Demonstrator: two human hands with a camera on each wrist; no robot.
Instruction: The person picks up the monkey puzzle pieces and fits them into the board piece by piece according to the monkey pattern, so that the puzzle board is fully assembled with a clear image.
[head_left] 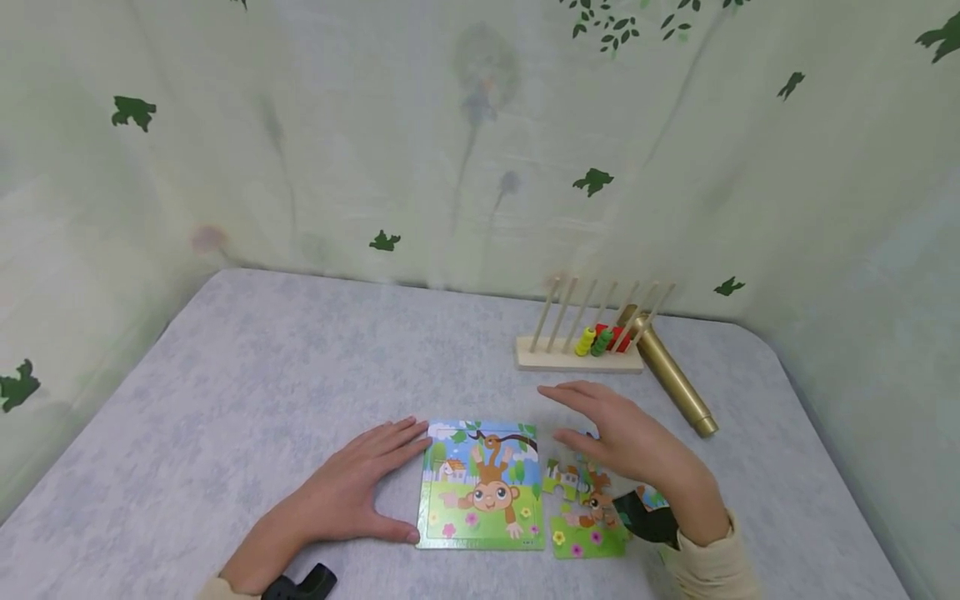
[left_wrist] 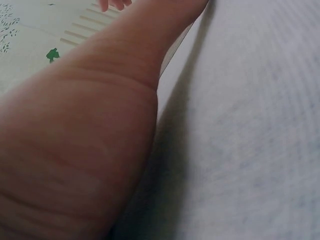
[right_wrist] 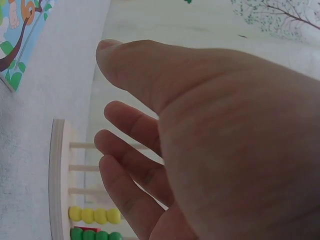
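Note:
A square monkey puzzle board [head_left: 480, 533] lies flat on the table in the head view. My left hand [head_left: 367, 483] lies along its left side, fingers straight, fingertips and thumb tip right at the edge. Above the loose puzzle pieces [head_left: 589, 543] to the right of the board, my right hand [head_left: 626, 429] is raised with nothing in it. Its fingers [right_wrist: 131, 122] are extended and the thumb stands apart from them. The right hand and its wrist strap partly cover those pieces. In the left wrist view, the left hand [left_wrist: 100, 115] fills much of the picture.
Behind the right hand stands a wooden peg rack [head_left: 577, 360] with yellow, green and red beads on some pegs. A gold-coloured tube [head_left: 678, 379] lies slantwise at its right. A patterned curtain [head_left: 330, 150] hangs beyond the table's far edge.

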